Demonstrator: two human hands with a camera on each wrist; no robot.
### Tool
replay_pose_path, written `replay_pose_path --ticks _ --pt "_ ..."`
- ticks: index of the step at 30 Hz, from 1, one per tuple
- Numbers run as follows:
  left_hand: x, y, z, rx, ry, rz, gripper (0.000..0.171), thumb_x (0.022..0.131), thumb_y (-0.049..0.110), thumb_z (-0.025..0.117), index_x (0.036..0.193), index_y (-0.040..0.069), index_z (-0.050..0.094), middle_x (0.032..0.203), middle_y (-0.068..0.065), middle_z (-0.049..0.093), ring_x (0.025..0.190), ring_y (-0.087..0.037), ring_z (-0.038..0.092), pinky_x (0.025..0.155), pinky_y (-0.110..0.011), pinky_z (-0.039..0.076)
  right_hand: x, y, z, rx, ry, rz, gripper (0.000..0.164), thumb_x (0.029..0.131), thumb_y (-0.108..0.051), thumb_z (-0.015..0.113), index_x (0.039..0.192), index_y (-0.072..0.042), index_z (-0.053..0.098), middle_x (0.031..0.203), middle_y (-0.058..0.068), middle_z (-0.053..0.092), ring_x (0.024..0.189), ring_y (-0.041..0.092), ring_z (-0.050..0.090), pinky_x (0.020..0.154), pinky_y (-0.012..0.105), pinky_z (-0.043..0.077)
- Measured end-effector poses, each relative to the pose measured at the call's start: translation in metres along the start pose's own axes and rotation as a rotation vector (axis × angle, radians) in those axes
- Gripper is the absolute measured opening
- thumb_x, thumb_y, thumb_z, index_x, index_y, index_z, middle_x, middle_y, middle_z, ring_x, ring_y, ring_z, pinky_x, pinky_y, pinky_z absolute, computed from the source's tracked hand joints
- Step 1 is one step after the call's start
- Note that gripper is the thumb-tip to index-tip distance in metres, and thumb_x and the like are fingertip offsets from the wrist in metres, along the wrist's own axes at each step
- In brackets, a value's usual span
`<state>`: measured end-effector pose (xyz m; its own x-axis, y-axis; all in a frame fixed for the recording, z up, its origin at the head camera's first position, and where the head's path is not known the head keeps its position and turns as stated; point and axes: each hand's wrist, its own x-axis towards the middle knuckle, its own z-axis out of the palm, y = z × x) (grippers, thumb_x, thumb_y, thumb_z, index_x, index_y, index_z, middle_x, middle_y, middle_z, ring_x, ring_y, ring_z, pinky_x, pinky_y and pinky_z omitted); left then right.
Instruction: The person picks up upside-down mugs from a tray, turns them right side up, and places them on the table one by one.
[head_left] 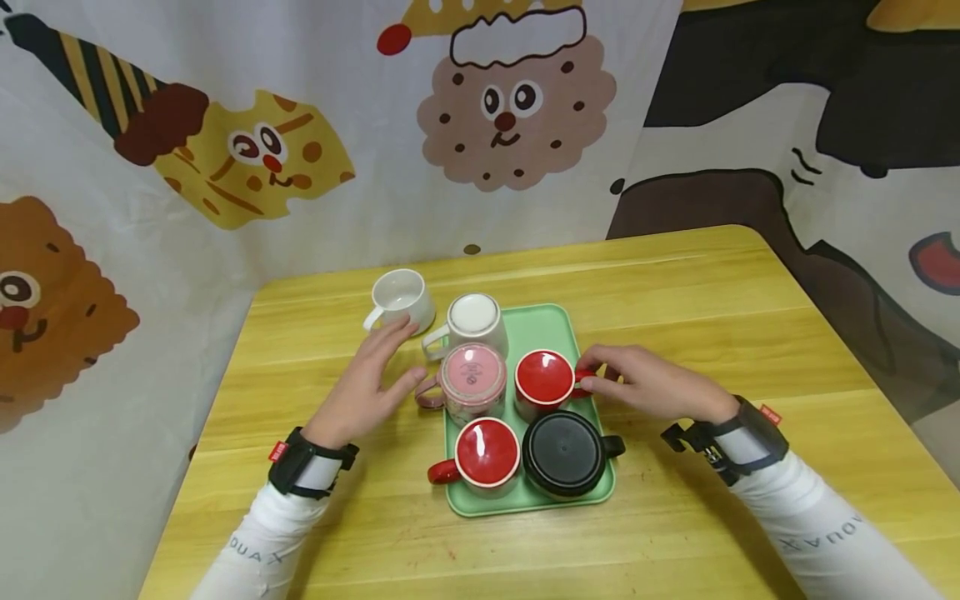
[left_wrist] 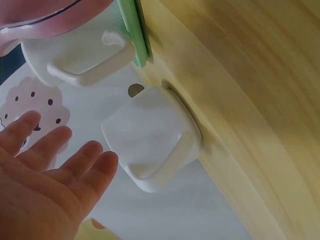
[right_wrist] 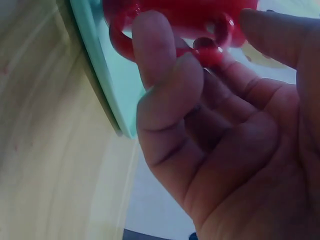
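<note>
Though dim, handle loop point(right_wrist: 212, 56) seemingly wrist-view-only.

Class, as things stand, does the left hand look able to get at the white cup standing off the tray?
Probably yes: the left hand holds nothing, is close to the white cup, and nothing shows between them.

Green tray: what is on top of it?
The green tray holds a white mug, pink mug, rear red mug, front red mug and black mug. The surface directly beneath them is covered and cannot be seen.
</note>
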<state>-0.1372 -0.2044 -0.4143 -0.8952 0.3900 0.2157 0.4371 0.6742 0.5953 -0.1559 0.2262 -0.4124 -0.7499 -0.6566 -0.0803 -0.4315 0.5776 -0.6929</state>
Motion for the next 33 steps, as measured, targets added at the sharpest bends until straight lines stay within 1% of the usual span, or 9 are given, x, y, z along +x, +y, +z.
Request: replay_pose_path --ticks 5,8,11,16,20,24,27,30,33 --pt "0.0 0.002 0.001 -0.02 0.004 -0.008 0.067 0.106 0.041 0.066 0.162 0.01 0.043 0.17 -0.011 0.034 0.156 -0.034 0.029 0.122 -0.061 0.028 0.005 0.003 0.008 0.015 -0.018 -0.022 0.016 0.108 -0.04 0.063 0.113 -0.026 0.068 0.093 -0.003 0.066 0.086 0.017 0.061 0.073 0.03 0.053" --pt "0.0 0.002 0.001 -0.02 0.012 -0.008 0.066 0.106 0.04 0.066 0.161 0.01 0.044 0.168 -0.013 0.036 0.155 -0.033 0.032 0.122 -0.061 0.03 0.007 0.004 0.011 0.026 -0.019 -0.029 0.014 0.109 -0.04 0.06 0.107 -0.028 0.066 0.086 -0.004 0.061 0.081 0.015 0.059 0.069 0.03 0.049" --pt "0.001 0.002 0.001 -0.017 0.018 -0.007 0.066 0.106 0.04 0.066 0.161 0.011 0.044 0.167 -0.014 0.038 0.154 -0.034 0.033 0.121 -0.061 0.031 0.008 0.005 0.013 0.037 -0.017 -0.035 0.014 0.109 -0.04 0.059 0.107 -0.028 0.066 0.085 -0.004 0.06 0.079 0.014 0.058 0.068 0.03 0.048" --pt "0.002 0.005 -0.001 -0.027 0.034 -0.006 0.064 0.106 0.04 0.066 0.16 0.012 0.046 0.164 -0.013 0.043 0.151 -0.032 0.038 0.121 -0.059 0.032 0.007 0.004 0.01 0.043 0.008 -0.028 0.012 0.108 -0.037 0.062 0.108 -0.026 0.067 0.087 0.003 0.063 0.079 0.015 0.058 0.069 0.029 0.049" --pt "0.005 0.008 -0.002 -0.051 0.065 0.013 0.06 0.106 0.035 0.068 0.158 0.013 0.048 0.161 -0.013 0.046 0.148 -0.031 0.043 0.12 -0.058 0.034 0.006 -0.001 0.002 0.037 0.045 -0.024 0.007 0.107 -0.03 0.066 0.107 -0.023 0.067 0.084 0.0 0.06 0.076 0.016 0.057 0.068 0.029 0.049" --pt "0.01 0.012 -0.002 -0.064 0.094 0.045 0.057 0.105 0.031 0.069 0.156 0.012 0.05 0.159 -0.012 0.049 0.146 -0.03 0.045 0.119 -0.057 0.036 0.007 -0.01 -0.011 0.056 0.077 -0.031 0.004 0.106 -0.023 0.069 0.107 -0.019 0.068 0.077 -0.003 0.057 0.066 0.016 0.054 0.059 0.028 0.047" --pt "0.013 0.016 -0.003 -0.073 0.105 0.059 0.057 0.105 0.029 0.07 0.155 0.011 0.051 0.157 -0.008 0.051 0.144 -0.029 0.047 0.118 -0.057 0.037 0.009 -0.018 -0.021 0.071 0.11 -0.066 0.003 0.106 -0.018 0.069 0.107 -0.016 0.069 0.075 -0.002 0.057 0.061 0.016 0.054 0.055 0.028 0.046" --pt "0.017 0.021 -0.005 -0.092 0.123 0.066 0.055 0.106 0.029 0.069 0.154 0.011 0.051 0.155 -0.006 0.053 0.143 -0.027 0.048 0.116 -0.055 0.04 0.011 -0.028 -0.031 0.083 0.151 -0.109 0.002 0.106 -0.014 0.068 0.107 -0.013 0.069 0.075 -0.001 0.059 0.062 0.017 0.055 0.055 0.029 0.047" --pt "0.022 0.025 -0.006 -0.131 0.146 0.075 0.053 0.106 0.027 0.068 0.153 0.01 0.053 0.153 -0.007 0.055 0.141 -0.025 0.05 0.113 -0.053 0.044 0.013 -0.036 -0.039 0.093 0.197 -0.144 0.002 0.106 -0.012 0.067 0.105 -0.012 0.068 0.072 -0.003 0.057 0.063 0.018 0.056 0.055 0.03 0.047"
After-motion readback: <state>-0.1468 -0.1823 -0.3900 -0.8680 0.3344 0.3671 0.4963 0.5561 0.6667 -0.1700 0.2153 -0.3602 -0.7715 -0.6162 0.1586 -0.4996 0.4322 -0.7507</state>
